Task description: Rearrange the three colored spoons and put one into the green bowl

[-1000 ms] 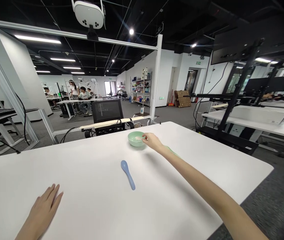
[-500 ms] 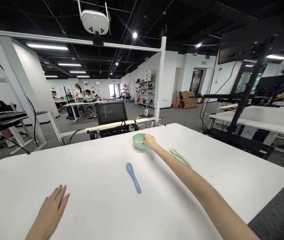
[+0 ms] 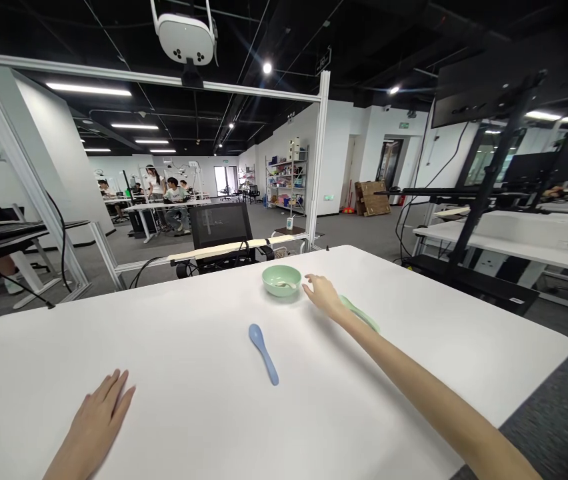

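A green bowl stands near the far edge of the white table, with a small pale spoon lying inside it. Just right of the bowl and apart from it, my right hand hovers with thumb and fingers parted, holding nothing. Partly behind that hand and forearm lies a green spoon. Nearer to me, a blue spoon rests in the middle of the table. My left hand lies flat on the tabletop at the left, fingers stretched out, away from the other things.
Beyond the far edge stand a black mesh chair and a metal frame carrying a white device. A black monitor stand is to the right. Several people sit or stand at desks in the background.
My right hand has let go of the pale spoon, now lying in the bowl, and drawn back to the right. My left hand stays flat; the view has shifted slightly.
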### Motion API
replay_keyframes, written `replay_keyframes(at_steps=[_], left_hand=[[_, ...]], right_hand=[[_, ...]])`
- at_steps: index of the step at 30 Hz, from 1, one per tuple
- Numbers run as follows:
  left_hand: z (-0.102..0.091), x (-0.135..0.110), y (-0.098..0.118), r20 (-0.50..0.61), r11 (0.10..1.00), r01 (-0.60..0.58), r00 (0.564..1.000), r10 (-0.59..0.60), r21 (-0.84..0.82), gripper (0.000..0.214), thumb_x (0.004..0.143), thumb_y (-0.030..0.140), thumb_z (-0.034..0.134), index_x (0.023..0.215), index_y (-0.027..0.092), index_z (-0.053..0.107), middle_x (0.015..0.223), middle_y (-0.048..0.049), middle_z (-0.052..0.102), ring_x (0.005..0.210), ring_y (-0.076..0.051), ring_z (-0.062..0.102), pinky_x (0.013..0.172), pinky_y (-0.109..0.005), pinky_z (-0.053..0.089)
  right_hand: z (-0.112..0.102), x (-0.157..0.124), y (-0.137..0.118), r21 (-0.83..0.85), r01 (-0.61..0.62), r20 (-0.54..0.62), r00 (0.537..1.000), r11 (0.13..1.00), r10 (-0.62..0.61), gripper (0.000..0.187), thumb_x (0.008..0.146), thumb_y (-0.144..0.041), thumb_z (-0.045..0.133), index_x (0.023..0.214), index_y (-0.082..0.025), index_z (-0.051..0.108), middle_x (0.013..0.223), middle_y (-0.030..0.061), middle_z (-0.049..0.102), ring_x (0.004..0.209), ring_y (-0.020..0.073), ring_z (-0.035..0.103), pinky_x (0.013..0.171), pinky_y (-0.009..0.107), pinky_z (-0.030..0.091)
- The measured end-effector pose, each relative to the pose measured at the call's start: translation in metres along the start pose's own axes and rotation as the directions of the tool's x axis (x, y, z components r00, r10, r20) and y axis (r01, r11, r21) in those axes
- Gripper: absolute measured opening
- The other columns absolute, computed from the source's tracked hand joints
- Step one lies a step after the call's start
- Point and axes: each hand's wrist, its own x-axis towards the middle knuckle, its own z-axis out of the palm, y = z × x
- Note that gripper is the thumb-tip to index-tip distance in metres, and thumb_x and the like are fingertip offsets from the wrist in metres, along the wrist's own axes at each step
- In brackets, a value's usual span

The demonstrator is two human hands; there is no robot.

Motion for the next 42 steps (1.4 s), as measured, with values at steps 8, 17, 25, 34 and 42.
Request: replay_keyframes(at_steps=[8, 17, 25, 34, 42], left_hand=[[-0.003, -0.002, 0.005, 0.001, 1.000, 0.011, 1.000, -0.011, 0.007, 0.087, 0.091, 0.059, 0.020, 0.153, 0.007, 0.054, 0.167, -0.0191, 0.049, 0.158, -0.034, 0.042, 0.129, -0.056, 0.033], [-0.009, -0.002, 0.009, 0.018, 1.000, 0.007, 1.000, -0.007, -0.002, 0.091, 0.091, 0.059, 0.019, 0.152, 0.001, 0.053, 0.167, -0.0218, 0.047, 0.158, -0.037, 0.040, 0.129, -0.059, 0.032], [-0.007, -0.002, 0.007, 0.029, 1.000, 0.005, 1.000, -0.005, -0.014, 0.093, 0.091, 0.060, 0.018, 0.154, 0.000, 0.051, 0.168, -0.0226, 0.045, 0.158, -0.038, 0.039, 0.130, -0.061, 0.030], [-0.004, -0.002, 0.009, -0.012, 1.000, 0.008, 1.000, -0.008, 0.000, 0.089, 0.092, 0.061, 0.020, 0.152, 0.006, 0.054, 0.166, -0.0197, 0.049, 0.157, -0.035, 0.042, 0.129, -0.058, 0.032], [-0.007, -0.004, 0.012, -0.001, 1.000, 0.008, 1.000, -0.008, -0.007, 0.088, 0.092, 0.060, 0.021, 0.152, 0.004, 0.054, 0.167, -0.0211, 0.048, 0.158, -0.036, 0.041, 0.129, -0.059, 0.031]], right_hand=[[0.043, -0.064, 0.069, 0.153, 0.095, 0.003, 0.995, 0.984, -0.097, 0.045, 0.103, -0.025, 0.048, 0.140, -0.011, 0.068, 0.146, 0.0188, 0.068, 0.140, 0.0314, 0.060, 0.118, 0.043, 0.044], [0.057, -0.068, 0.082, 0.171, 0.073, -0.015, 0.997, 0.983, -0.071, 0.038, 0.101, -0.024, 0.050, 0.126, -0.015, 0.077, 0.142, 0.0181, 0.071, 0.139, 0.0293, 0.062, 0.120, 0.042, 0.044], [0.060, -0.067, 0.084, 0.160, 0.084, -0.036, 0.996, 0.984, -0.079, 0.038, 0.101, -0.023, 0.050, 0.125, -0.014, 0.078, 0.140, 0.0187, 0.072, 0.138, 0.0303, 0.063, 0.119, 0.043, 0.045], [0.055, -0.067, 0.081, 0.131, 0.090, -0.004, 0.996, 0.987, -0.090, 0.039, 0.101, -0.022, 0.049, 0.127, -0.012, 0.077, 0.139, 0.0191, 0.072, 0.137, 0.0301, 0.063, 0.118, 0.042, 0.045], [0.010, -0.009, 0.034, 0.117, 0.098, -0.031, 0.995, 0.988, -0.095, 0.040, 0.102, -0.023, 0.049, 0.132, -0.011, 0.074, 0.131, 0.0171, 0.076, 0.125, 0.0283, 0.067, 0.108, 0.037, 0.048]])
